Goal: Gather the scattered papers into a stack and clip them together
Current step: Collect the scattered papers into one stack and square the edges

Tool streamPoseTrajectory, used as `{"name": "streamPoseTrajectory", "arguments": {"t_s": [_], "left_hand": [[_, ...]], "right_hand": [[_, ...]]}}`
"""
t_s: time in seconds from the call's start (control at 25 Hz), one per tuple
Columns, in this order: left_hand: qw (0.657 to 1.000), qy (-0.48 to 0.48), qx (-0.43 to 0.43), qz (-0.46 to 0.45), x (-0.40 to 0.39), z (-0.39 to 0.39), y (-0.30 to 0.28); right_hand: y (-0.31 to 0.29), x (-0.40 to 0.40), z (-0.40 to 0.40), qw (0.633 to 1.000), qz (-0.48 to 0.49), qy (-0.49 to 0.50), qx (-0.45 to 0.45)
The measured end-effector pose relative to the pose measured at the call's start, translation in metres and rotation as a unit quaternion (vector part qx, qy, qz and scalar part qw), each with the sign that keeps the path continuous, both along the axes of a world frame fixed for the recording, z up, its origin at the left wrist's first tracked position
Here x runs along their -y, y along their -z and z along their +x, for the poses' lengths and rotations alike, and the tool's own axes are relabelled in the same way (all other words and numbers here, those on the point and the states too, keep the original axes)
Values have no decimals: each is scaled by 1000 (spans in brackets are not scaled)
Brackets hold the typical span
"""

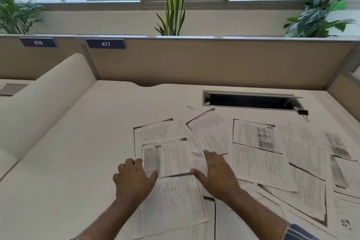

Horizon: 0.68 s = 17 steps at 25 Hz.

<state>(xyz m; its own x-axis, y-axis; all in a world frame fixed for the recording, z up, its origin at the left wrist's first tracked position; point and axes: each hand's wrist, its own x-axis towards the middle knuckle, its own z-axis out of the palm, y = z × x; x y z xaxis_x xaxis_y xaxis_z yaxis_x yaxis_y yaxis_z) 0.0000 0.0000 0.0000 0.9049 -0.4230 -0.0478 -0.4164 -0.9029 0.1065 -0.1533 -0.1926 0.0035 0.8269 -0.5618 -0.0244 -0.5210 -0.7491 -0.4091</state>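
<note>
- Currently, head view: the papers lie scattered and overlapping across the right and centre of the desk; no stack is formed yet.
- Left hand: fingers loosely curled at the left edge of the top sheet, thumb touching that edge. It appears to grip nothing — motion blur prevents a firm reading.
- Right hand: flat, fingers extended, palm down on the sheets just right of the same page.
- Binder clip: black, unused, at the far right beside the cable slot, well apart from both hands.
- Progress, as judged: gathering is at its start; squaring and clipping remain.
- Clearance: the desk's left half offers open surface for stacking. The right-hand sheets run out of frame, so their extent cannot be told — the partition bounds the far edge.
</note>
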Motion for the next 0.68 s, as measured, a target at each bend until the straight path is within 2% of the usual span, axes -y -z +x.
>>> {"name": "streamPoseTrajectory", "arguments": {"t_s": [0.08, 0.2, 0.32, 0.44, 0.68], "left_hand": [[997, -48, -56, 23, -5, -1, 7], [995, -59, -73, 24, -14, -6, 22], [990, -61, -127, -34, -20, -2, 28], [978, -59, -171, -101, -16, 2, 28], [955, -80, -192, -211, -23, 4, 29]], "right_hand": [[10, -11, 7, 998, 62, 3, 2], [23, -33, 13, 994, 100, 17, -40], [27, -47, 22, 990, 109, 60, -60], [30, -53, 27, 978, 170, 113, -44], [31, -61, 32, 967, 197, 155, -35]]}}
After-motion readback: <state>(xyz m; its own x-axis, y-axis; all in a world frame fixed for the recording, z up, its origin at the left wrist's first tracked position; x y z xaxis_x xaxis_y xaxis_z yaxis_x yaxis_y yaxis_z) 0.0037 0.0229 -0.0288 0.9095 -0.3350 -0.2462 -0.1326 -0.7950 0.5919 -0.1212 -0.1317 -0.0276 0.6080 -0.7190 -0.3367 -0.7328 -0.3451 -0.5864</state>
